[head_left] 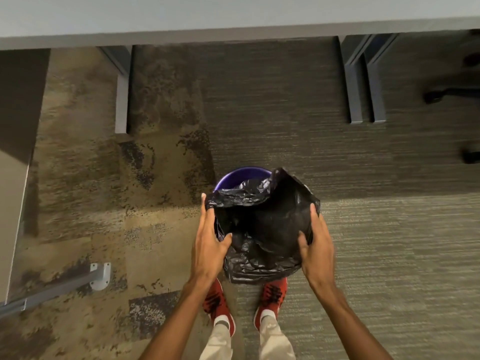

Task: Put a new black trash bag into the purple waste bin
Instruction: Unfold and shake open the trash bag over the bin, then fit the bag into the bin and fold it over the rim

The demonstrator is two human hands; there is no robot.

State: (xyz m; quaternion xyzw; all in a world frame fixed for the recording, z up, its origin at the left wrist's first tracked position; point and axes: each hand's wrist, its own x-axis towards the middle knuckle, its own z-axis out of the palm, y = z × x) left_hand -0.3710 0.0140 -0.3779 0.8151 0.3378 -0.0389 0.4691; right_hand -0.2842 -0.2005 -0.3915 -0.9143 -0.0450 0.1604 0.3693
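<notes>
A crumpled black trash bag [262, 224] hangs open over the purple waste bin [233, 175], of which only the far rim and a bit of the inner wall show. My left hand [209, 242] grips the bag's left edge, fingers inside the fold. On the right edge, my right hand [315, 245] holds the bag with the thumb pressed on the plastic. The bag covers most of the bin's mouth and hides its near side.
The bin stands on patterned carpet in front of a grey desk edge [233, 32] with metal legs [121, 100]. A chair's castors [436, 96] sit at the far right. A metal floor bracket [100, 276] lies at the left. My red shoes [271, 300] are just behind the bin.
</notes>
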